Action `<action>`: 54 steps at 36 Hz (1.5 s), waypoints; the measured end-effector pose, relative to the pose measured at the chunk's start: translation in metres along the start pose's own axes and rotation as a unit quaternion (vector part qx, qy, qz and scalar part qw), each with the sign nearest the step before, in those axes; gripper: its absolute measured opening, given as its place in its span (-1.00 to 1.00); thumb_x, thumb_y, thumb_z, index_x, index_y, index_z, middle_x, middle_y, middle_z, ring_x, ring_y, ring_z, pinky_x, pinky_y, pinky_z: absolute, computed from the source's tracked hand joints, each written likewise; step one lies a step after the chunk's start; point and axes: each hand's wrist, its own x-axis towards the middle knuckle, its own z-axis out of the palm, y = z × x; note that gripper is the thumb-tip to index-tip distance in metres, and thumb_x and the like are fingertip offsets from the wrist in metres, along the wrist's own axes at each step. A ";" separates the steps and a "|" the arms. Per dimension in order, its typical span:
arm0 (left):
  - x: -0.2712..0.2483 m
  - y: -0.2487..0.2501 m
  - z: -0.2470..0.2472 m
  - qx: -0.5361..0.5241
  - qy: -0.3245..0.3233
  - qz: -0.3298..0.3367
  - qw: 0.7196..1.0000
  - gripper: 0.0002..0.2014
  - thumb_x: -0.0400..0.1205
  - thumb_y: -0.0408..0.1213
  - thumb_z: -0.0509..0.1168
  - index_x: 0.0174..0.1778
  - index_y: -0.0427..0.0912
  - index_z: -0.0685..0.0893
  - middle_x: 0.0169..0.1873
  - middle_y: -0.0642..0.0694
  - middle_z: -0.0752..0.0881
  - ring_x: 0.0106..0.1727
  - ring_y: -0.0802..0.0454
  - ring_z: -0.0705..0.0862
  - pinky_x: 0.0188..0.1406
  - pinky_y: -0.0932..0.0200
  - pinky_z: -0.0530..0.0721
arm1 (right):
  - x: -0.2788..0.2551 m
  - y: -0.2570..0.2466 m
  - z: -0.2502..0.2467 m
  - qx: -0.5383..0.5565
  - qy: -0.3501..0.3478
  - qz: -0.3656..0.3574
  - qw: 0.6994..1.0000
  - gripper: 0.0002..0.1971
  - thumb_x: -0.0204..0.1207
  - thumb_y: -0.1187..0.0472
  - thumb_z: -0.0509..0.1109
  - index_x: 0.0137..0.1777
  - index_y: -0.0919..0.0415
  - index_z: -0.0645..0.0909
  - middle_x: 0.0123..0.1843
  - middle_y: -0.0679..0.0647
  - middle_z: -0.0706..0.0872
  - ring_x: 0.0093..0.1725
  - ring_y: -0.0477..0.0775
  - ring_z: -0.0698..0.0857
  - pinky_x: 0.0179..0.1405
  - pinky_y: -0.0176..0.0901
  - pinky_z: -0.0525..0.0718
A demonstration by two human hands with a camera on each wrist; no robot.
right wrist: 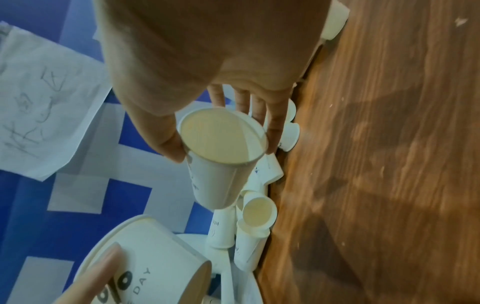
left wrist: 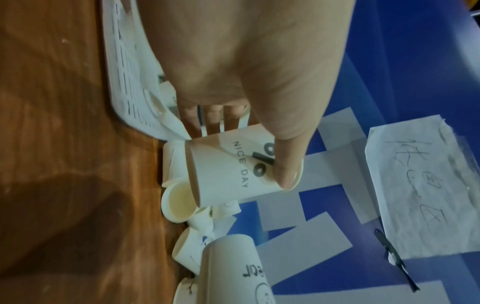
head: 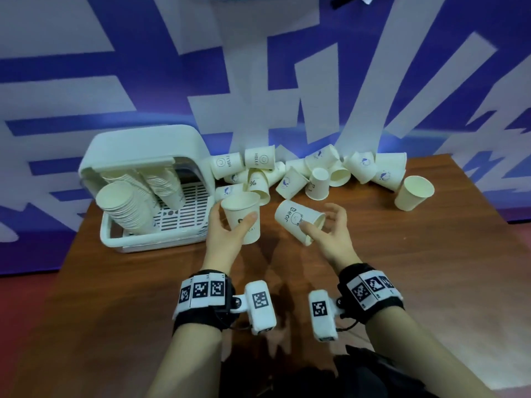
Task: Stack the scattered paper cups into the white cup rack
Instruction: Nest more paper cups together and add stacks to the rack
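left hand [head: 227,234] grips nice day cup [head: 242,218] beside white cup rack [head: 149,191]; right hand [head: 330,234] grips bear cup [head: 297,219] above tabletop [head: 402,268].

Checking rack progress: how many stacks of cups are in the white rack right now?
2. One stack leans at the front left of the white rack; the other stack leans behind it, toward the right. Loose cups behind them may be hidden.
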 end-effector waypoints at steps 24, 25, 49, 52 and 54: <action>0.078 0.002 -0.132 0.079 0.066 0.108 0.989 -0.27 0.43 -0.27 0.56 0.44 -0.07 0.31 0.26 0.05 0.44 0.29 0.12 0.44 0.27 0.22 0.42 | 0.006 -0.006 0.156 -0.041 0.037 -0.082 0.995 -0.45 0.32 0.06 0.61 0.28 -0.02 0.48 0.31 0.05 0.55 0.20 -0.18 0.59 -0.11 -0.59 0.57; 0.081 -0.001 -0.134 0.087 0.060 0.109 0.988 -0.28 0.42 -0.28 0.56 0.43 -0.07 0.32 0.25 0.05 0.44 0.28 0.12 0.45 0.25 0.23 0.42 | 0.005 -0.007 0.159 -0.039 0.045 -0.087 0.994 -0.46 0.33 0.07 0.61 0.27 -0.03 0.48 0.31 0.03 0.54 0.22 -0.18 0.57 -0.11 -0.59 0.57; 0.139 -0.047 -0.153 0.164 -0.075 0.073 0.981 -0.28 0.38 -0.26 0.60 0.40 -0.02 0.39 0.00 0.28 0.53 0.13 0.16 0.57 0.16 0.16 0.61 | 0.023 -0.028 0.222 -0.121 0.035 -0.165 0.978 -0.47 0.29 0.01 0.59 0.22 -0.13 0.46 0.15 -0.35 0.48 0.24 -0.08 0.56 0.22 0.12 0.64; 0.143 -0.052 -0.154 0.161 -0.078 0.058 0.982 -0.26 0.38 -0.28 0.60 0.41 -0.03 0.37 0.02 0.19 0.55 0.15 0.11 0.57 0.23 0.10 0.58 | 0.026 -0.030 0.227 -0.148 0.027 -0.191 0.970 -0.47 0.34 0.09 0.61 0.25 -0.07 0.46 0.12 -0.38 0.45 0.22 -0.18 0.52 0.27 0.06 0.60; 0.146 -0.054 -0.155 0.168 -0.083 0.055 0.981 -0.26 0.37 -0.28 0.59 0.41 -0.03 0.37 0.06 0.12 0.56 0.18 0.05 0.58 0.28 0.01 0.59 | 0.027 -0.030 0.230 -0.163 0.018 -0.203 0.965 -0.44 0.34 0.08 0.61 0.30 0.01 0.48 0.16 -0.32 0.47 0.22 -0.23 0.48 0.29 -0.02 0.58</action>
